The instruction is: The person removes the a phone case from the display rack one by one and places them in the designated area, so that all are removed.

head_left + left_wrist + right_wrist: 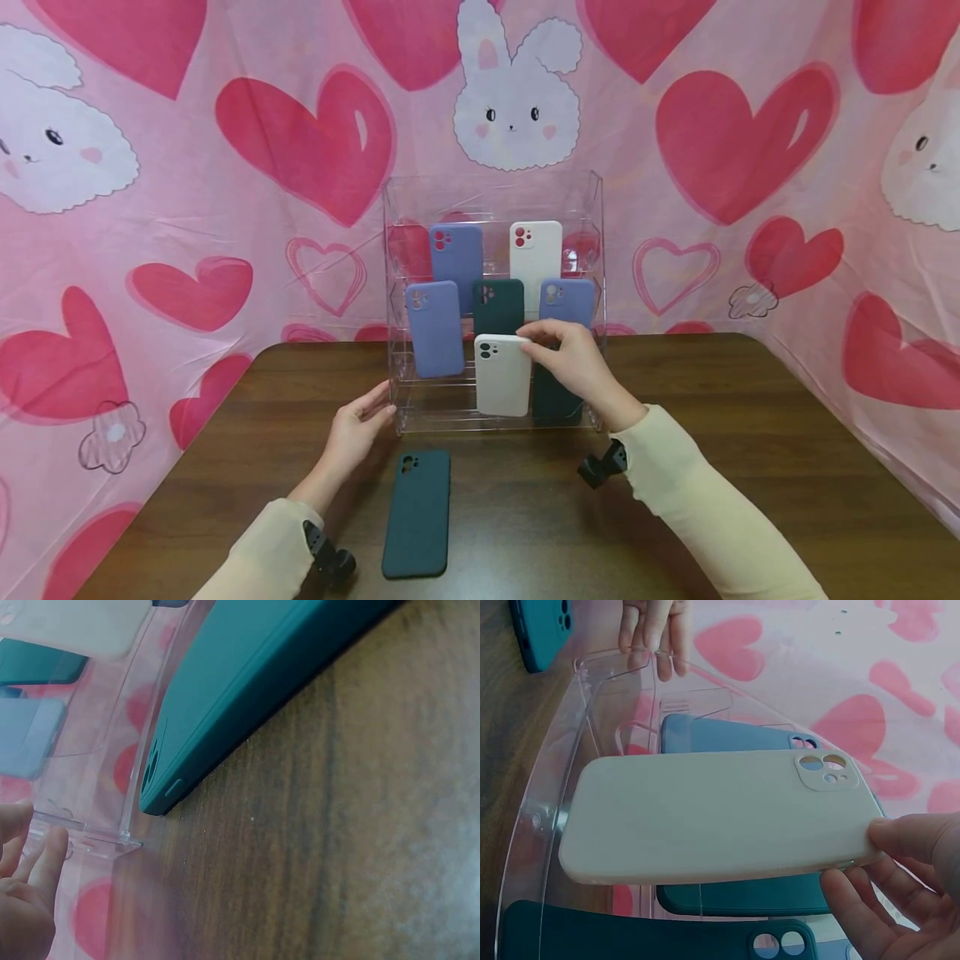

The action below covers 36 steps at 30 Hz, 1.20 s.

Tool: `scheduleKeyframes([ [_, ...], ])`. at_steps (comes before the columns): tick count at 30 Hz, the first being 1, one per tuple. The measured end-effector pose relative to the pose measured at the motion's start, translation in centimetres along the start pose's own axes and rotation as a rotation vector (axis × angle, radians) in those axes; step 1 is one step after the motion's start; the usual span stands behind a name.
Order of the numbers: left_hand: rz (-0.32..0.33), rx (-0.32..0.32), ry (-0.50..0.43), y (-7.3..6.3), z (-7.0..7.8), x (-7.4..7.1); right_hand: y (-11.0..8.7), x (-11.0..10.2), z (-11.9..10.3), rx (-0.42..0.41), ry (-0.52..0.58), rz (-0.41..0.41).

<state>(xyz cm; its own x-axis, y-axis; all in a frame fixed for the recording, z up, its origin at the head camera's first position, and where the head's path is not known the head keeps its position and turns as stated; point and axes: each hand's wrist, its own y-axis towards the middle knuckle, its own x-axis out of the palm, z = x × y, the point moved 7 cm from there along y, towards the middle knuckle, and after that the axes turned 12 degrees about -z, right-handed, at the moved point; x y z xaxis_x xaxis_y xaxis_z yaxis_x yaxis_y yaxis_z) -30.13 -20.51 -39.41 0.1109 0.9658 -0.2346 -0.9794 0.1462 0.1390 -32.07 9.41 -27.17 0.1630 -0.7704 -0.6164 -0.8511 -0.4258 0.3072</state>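
My right hand (567, 360) pinches a white phone case (705, 817) by its upper corner, thumb on the back face and fingers behind. That case stands upright at the front tier of a clear acrylic display rack (495, 423). At the rack's lower left side, my left hand (351, 433) holds the side panel's edge between thumb and fingers. A dark green phone case (417, 512) lies flat on the table in front of the rack, camera cutout toward it. In the left wrist view the left fingers (49, 862) meet the clear edge.
Higher tiers hold a blue case (456, 254), a white case (536, 250), a lavender case (435, 329), a green case (498, 304) and another lavender case (567, 302). A dark green case (557, 398) stands at front right. Behind the wooden table (697, 467) hangs a pink heart-patterned cloth (630, 200).
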Motion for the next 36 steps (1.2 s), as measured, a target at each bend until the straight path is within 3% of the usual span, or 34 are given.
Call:
scheduleKeyframes([
  [9, 0.006, 0.001, -0.003, -0.1, 0.0, -0.1, -0.4, 0.7, 0.3, 0.011, 0.035, -0.052],
  [19, 0.009, -0.006, -0.026, -0.1, 0.2, 0.0, -0.8, 2.3, 1.2, 0.041, 0.194, -0.158],
  [25, 0.011, -0.011, -0.024, 0.0, -0.1, -0.1, -1.0, 3.4, 2.3, 0.093, 0.239, -0.227],
  [36, 0.005, 0.002, -0.026, -0.1, 0.1, 0.1, -2.2, 6.7, 4.2, 0.185, 0.425, -0.396],
])
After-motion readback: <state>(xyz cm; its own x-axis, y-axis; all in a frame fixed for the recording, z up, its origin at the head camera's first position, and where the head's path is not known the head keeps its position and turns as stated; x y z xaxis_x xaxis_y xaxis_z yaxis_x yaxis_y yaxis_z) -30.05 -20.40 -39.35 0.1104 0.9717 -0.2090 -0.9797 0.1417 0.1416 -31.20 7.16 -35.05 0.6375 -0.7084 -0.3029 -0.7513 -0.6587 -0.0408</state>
